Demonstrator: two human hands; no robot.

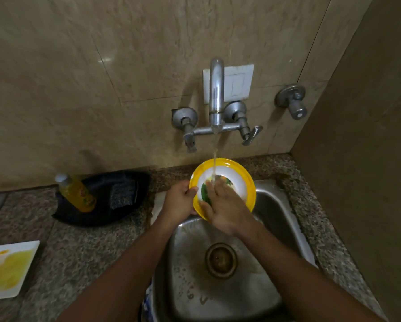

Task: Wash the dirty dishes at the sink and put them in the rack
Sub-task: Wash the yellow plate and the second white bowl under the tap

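Observation:
A round plate (239,180) with a yellow rim, white inside and a green print is held tilted over the steel sink (278,212). My left hand (179,201) grips its left rim. My right hand (227,205) lies flat on the plate's face, fingers straight, under the stream of water falling from the tap (216,94). A square white plate (7,268) smeared with yellow and orange sits on the counter at the far left.
A yellow dish-soap bottle (78,191) and a scrub pad (121,194) lie in a dark tray (129,210) left of the sink. The drain (220,260) is in the sink's middle. A wall valve (292,101) sticks out at right. A side wall (369,159) closes the right.

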